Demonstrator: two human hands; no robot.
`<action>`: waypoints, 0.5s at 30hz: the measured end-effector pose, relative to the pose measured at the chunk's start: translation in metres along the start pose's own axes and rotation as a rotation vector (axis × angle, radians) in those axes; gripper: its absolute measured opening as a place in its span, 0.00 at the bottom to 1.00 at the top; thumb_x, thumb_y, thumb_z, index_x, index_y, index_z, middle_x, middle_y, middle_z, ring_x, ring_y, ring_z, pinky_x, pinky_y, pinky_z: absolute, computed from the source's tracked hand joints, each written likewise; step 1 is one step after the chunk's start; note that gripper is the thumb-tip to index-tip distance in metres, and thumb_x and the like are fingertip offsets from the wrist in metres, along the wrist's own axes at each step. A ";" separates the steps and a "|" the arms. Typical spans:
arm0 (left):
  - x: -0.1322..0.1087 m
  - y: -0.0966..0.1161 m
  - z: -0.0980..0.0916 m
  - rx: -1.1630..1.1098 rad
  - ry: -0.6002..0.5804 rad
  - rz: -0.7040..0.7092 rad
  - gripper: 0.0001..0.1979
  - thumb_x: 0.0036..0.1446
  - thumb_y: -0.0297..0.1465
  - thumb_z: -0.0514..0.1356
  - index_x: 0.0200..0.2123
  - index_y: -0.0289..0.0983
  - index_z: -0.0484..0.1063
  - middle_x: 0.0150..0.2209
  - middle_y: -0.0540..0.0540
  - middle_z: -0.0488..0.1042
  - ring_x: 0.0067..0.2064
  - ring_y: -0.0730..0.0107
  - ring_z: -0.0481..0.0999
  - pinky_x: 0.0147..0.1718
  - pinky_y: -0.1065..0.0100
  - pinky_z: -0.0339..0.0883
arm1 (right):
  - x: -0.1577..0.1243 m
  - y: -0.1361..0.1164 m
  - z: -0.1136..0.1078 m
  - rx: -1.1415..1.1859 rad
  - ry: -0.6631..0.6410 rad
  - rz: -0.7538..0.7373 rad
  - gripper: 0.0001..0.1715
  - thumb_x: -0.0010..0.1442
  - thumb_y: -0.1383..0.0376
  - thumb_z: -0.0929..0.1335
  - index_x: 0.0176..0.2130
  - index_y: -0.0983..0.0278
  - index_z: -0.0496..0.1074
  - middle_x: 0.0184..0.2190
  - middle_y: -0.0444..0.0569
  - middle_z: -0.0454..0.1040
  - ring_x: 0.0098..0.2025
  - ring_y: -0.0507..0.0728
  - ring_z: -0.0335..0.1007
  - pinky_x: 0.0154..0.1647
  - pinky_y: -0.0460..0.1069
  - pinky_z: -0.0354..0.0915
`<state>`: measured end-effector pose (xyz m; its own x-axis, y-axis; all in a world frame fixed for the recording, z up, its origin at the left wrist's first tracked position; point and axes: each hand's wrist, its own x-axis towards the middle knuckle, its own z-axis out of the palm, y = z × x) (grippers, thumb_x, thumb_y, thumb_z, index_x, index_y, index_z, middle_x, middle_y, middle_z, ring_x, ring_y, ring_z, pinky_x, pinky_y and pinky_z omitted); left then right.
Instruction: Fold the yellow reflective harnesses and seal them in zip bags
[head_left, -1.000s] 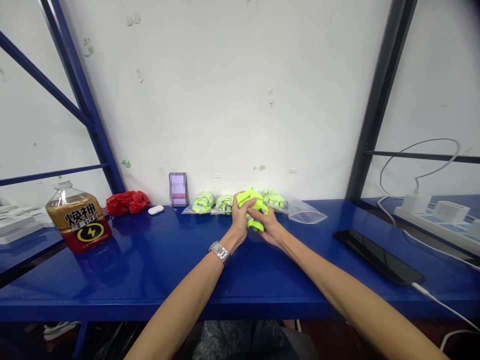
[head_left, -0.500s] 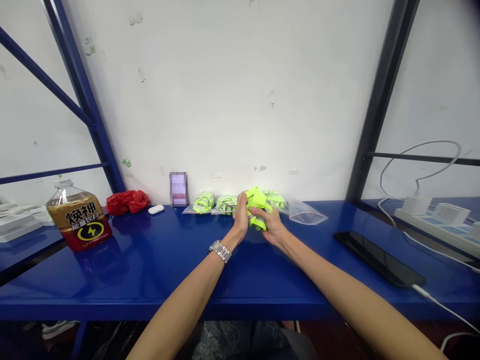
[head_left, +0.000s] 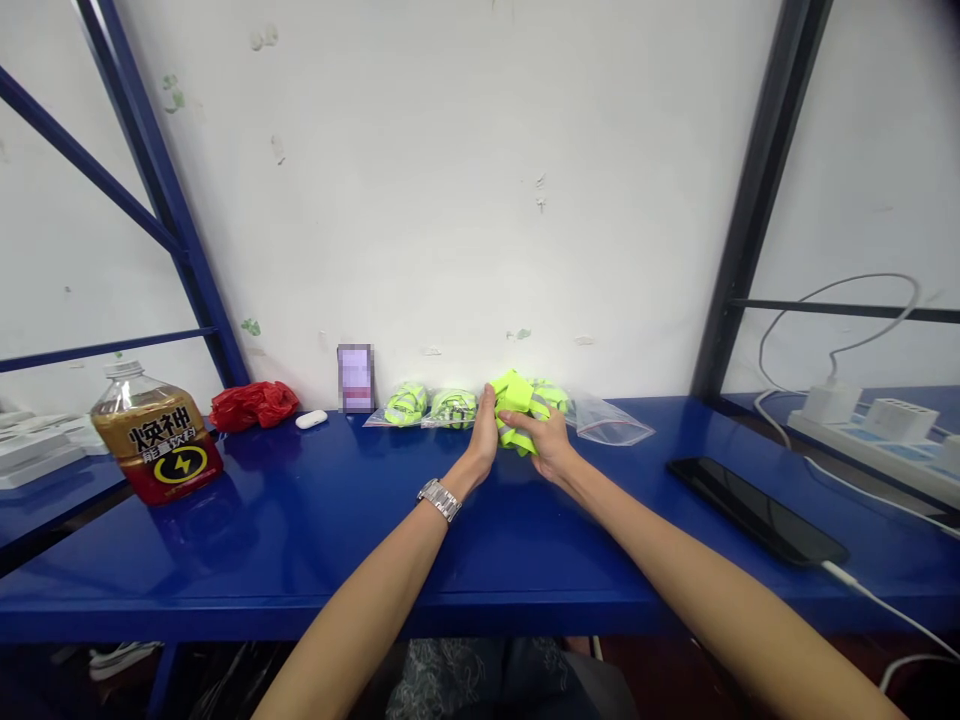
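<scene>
A crumpled neon-yellow reflective vest [head_left: 513, 388] with grey stripes is bunched up between my two hands above the table. My left hand [head_left: 485, 432] presses against its left side, palm inward and fingers upright and close together. From the right, my right hand [head_left: 548, 438] grips the bundle, thumb across the front; its other fingers are largely hidden. Behind my hands lie clear zip bags with similar yellow bundles: one bag [head_left: 406, 404] at the left, another bag [head_left: 453, 409] beside it. A flat clear zip bag [head_left: 613, 422] lies to the right.
The blue table [head_left: 315, 540] backs onto a white wall. At left stand a drink bottle [head_left: 157, 435], a red plastic bag [head_left: 255, 404], a white earbud case [head_left: 311, 419] and an upright phone [head_left: 355, 378]. At right lie a charging black phone [head_left: 757, 510] and a power strip [head_left: 870, 450].
My right hand has shifted slightly right and up on the vest, and the bundle's shape has changed a little. The left hand stays almost in place.
</scene>
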<state>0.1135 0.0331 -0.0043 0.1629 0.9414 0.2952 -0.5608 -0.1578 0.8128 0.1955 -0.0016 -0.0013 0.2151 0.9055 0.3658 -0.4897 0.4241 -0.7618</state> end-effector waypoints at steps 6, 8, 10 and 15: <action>0.005 -0.024 -0.004 0.332 -0.051 -0.005 0.20 0.55 0.49 0.54 0.33 0.37 0.70 0.25 0.45 0.74 0.31 0.59 0.77 0.36 0.59 0.69 | 0.013 -0.026 -0.004 0.013 0.087 -0.144 0.21 0.32 0.70 0.78 0.32 0.67 0.75 0.27 0.46 0.78 0.26 0.56 0.74 0.29 0.50 0.71; 0.007 -0.033 0.001 0.386 -0.106 0.029 0.10 0.49 0.38 0.62 0.26 0.37 0.70 0.23 0.45 0.73 0.34 0.56 0.77 0.40 0.57 0.68 | 0.016 -0.034 -0.007 0.026 0.100 -0.161 0.22 0.33 0.70 0.78 0.33 0.67 0.75 0.28 0.46 0.78 0.27 0.56 0.74 0.29 0.50 0.72; 0.009 -0.041 0.013 0.449 -0.204 0.112 0.05 0.43 0.30 0.65 0.26 0.38 0.71 0.29 0.43 0.75 0.42 0.53 0.75 0.46 0.56 0.65 | 0.018 -0.041 -0.010 0.027 0.119 -0.169 0.23 0.32 0.70 0.78 0.33 0.67 0.75 0.28 0.46 0.78 0.28 0.56 0.74 0.30 0.51 0.72; 0.004 -0.061 0.047 0.979 -0.509 0.482 0.11 0.47 0.27 0.61 0.38 0.38 0.73 0.44 0.36 0.74 0.53 0.43 0.66 0.56 0.44 0.51 | 0.021 -0.054 -0.018 0.026 0.180 -0.196 0.22 0.34 0.69 0.78 0.33 0.67 0.75 0.30 0.46 0.78 0.29 0.57 0.75 0.32 0.52 0.73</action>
<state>0.1866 0.0326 -0.0294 0.5316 0.5325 0.6587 0.1659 -0.8281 0.5355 0.2415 -0.0053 0.0381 0.4535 0.7950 0.4028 -0.4448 0.5936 -0.6707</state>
